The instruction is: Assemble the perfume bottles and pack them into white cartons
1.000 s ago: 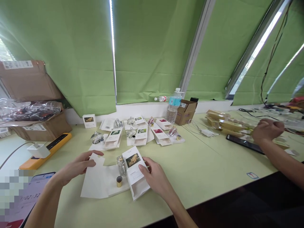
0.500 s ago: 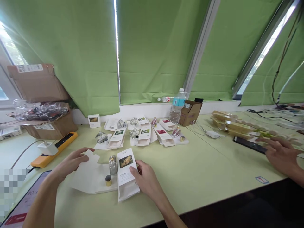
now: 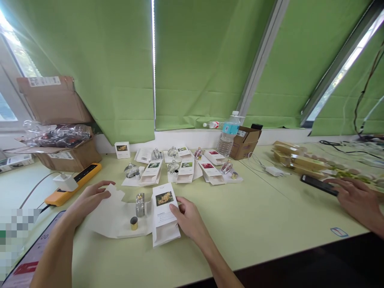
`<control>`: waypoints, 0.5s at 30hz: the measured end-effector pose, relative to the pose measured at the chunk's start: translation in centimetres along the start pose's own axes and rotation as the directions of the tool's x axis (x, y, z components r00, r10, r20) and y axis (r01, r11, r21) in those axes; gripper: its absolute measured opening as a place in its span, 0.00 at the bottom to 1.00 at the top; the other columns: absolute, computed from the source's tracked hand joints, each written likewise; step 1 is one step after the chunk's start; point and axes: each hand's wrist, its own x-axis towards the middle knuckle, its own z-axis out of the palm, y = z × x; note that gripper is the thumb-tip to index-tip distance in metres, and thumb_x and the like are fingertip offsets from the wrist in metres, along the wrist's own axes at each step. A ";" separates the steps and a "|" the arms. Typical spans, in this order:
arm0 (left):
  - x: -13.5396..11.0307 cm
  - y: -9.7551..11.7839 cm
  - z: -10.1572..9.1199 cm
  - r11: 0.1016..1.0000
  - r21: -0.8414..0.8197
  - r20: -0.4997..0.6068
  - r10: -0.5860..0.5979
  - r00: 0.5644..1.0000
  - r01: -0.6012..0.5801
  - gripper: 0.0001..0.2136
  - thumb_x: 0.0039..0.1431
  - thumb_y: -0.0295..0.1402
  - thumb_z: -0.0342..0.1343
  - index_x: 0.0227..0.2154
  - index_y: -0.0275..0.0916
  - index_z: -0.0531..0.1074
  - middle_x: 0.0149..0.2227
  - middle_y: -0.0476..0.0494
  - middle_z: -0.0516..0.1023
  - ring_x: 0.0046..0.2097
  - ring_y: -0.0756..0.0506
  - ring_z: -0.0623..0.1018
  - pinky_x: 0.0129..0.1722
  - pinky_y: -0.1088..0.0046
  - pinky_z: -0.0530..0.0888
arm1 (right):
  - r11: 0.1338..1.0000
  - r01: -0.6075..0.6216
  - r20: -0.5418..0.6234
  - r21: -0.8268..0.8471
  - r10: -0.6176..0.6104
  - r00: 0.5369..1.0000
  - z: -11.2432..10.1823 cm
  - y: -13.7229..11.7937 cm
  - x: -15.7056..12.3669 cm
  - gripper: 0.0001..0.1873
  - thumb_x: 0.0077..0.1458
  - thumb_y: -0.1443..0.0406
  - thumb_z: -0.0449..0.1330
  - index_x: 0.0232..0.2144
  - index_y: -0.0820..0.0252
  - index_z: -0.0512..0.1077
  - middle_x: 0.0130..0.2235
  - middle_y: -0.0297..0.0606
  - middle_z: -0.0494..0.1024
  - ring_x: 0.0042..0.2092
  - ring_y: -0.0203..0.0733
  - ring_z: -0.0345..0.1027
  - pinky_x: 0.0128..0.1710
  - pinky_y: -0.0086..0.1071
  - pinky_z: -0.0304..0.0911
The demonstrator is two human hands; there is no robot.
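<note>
My right hand [image 3: 189, 216] grips the right side of an opened white carton [image 3: 165, 214] printed with a yellow flower picture, thumb on its face. My left hand [image 3: 90, 202] is closed on the corner of a white paper insert [image 3: 105, 220], which lies partly folded on the table. On the insert rests a small clear glass perfume bottle [image 3: 140, 206] with a gold neck. A gold cap [image 3: 133, 223] with a dark opening stands in front of the bottle. Both are between my hands, touched by neither.
Behind lie several opened cartons [image 3: 186, 170] with glass bottles [image 3: 173, 166]. A closed small box [image 3: 122, 150] stands at the back. Left are a power strip [image 3: 75, 184], a cardboard box [image 3: 69, 152] and a phone [image 3: 36, 248]. At right, another person's hand [image 3: 357, 200] holds a black phone [image 3: 319, 185].
The view has shifted slightly left. The carton has moved slightly away from the bottle, widening the gap between them. Both hands keep their hold on the carton and the insert.
</note>
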 end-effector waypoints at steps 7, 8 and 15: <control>0.2 -0.9 -0.1 0.999 0.020 -0.020 0.041 0.999 -0.041 0.22 0.43 0.43 0.58 0.43 0.41 0.72 0.22 0.53 0.66 0.26 0.46 0.70 0.24 0.73 0.64 | 0.975 -0.052 0.033 0.215 0.046 0.998 -2.5 1.7 0.6 0.25 0.54 0.53 0.56 0.49 0.62 0.67 0.29 0.39 0.78 0.31 0.45 0.72 0.28 0.33 0.63; 0.3 -1.1 -0.1 0.998 0.035 -0.017 0.048 0.999 -0.047 0.21 0.44 0.42 0.57 0.43 0.40 0.72 0.21 0.54 0.62 0.24 0.47 0.67 0.23 0.74 0.62 | 0.974 -0.059 0.019 0.218 0.056 0.998 -2.9 2.0 0.7 0.26 0.54 0.52 0.56 0.49 0.63 0.67 0.29 0.39 0.77 0.32 0.46 0.72 0.29 0.33 0.64; 0.7 -1.7 -0.1 0.987 0.150 -0.065 0.060 0.996 -0.050 0.18 0.49 0.41 0.56 0.42 0.39 0.71 0.18 0.57 0.60 0.22 0.50 0.64 0.20 0.76 0.59 | 0.988 -0.076 -0.077 0.136 0.087 0.993 -4.9 3.5 0.4 0.28 0.54 0.51 0.56 0.51 0.64 0.66 0.31 0.40 0.78 0.33 0.47 0.73 0.31 0.34 0.64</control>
